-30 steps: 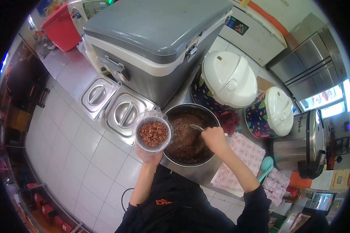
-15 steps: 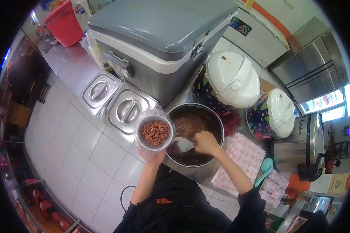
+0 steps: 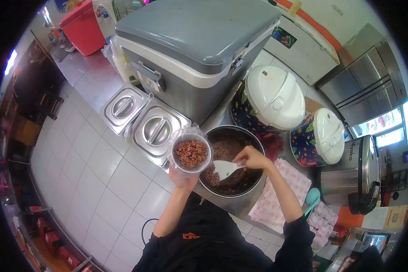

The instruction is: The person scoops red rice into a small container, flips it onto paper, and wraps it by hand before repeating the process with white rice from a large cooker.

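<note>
Grasping cup (image 3: 191,155) in left hand (image 3: 182,180); right hand (image 3: 251,158) clenched on paddle (image 3: 224,169).

White square tiles (image 3: 99,167) cover the floor. A steel counter (image 3: 84,75) runs along it, and daylight comes through a window (image 3: 376,124).

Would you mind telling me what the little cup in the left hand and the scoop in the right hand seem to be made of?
The cup looks like thin clear plastic: its reddish-brown rice shows through the glossy wall. The scoop looks like white matte plastic, though I cannot be sure. The pot beneath seems dark metal with a shiny rim.
</note>
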Motion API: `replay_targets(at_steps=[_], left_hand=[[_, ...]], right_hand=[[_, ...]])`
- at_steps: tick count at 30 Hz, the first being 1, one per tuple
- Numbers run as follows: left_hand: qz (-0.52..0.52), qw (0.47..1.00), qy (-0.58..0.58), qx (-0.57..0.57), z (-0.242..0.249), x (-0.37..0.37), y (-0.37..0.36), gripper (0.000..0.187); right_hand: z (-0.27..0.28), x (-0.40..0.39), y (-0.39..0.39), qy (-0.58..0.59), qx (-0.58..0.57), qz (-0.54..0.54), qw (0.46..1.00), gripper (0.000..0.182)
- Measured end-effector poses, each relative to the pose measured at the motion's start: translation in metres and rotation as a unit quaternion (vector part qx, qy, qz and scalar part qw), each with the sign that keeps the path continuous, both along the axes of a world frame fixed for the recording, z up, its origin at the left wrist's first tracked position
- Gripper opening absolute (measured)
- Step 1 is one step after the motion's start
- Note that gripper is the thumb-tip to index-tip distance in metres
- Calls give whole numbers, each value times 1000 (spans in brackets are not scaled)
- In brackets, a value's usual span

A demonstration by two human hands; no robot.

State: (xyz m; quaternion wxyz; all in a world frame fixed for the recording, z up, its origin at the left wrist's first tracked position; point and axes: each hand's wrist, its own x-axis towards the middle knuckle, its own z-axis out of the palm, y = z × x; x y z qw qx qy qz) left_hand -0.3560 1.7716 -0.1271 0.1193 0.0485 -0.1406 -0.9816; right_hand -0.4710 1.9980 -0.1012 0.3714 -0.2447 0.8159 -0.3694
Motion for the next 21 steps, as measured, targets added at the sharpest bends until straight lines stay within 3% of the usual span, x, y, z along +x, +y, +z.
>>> replay_targets(at_steps=[3, 7, 8, 13, 15, 16, 18, 20, 21], left_hand=[[2, 998, 30, 48, 7, -1, -2, 44], [-23, 997, 54, 56, 11, 0, 1, 45], [-21, 999, 23, 15, 12, 1, 3, 47], [-49, 995, -34, -82, 15, -4, 23, 54], [-130, 991, -39, -18, 33, -5, 35, 58], [-142, 990, -20, 7, 45, -5, 41, 52], [-162, 986, -23, 31, 52, -10, 51, 53], [-176, 982, -47, 41, 54, -12, 55, 53], [-178, 982, -47, 41, 53, -12, 55, 53]], right_hand=[[24, 2, 14, 45, -22, -23, 998, 21], [61, 5, 43, 18, -29, -155, 987, 22], [81, 9, 42, -7, -17, -211, 977, 22], [116, 27, 44, 51, -82, -257, 962, 18], [120, 42, 33, 174, -42, -252, 951, 20], [116, 55, 24, 310, -55, -240, 918, 18], [124, 84, -1, 511, 27, -150, 846, 21], [101, 112, -13, 599, 111, -84, 789, 31], [94, 119, -15, 599, 113, -85, 788, 31]])
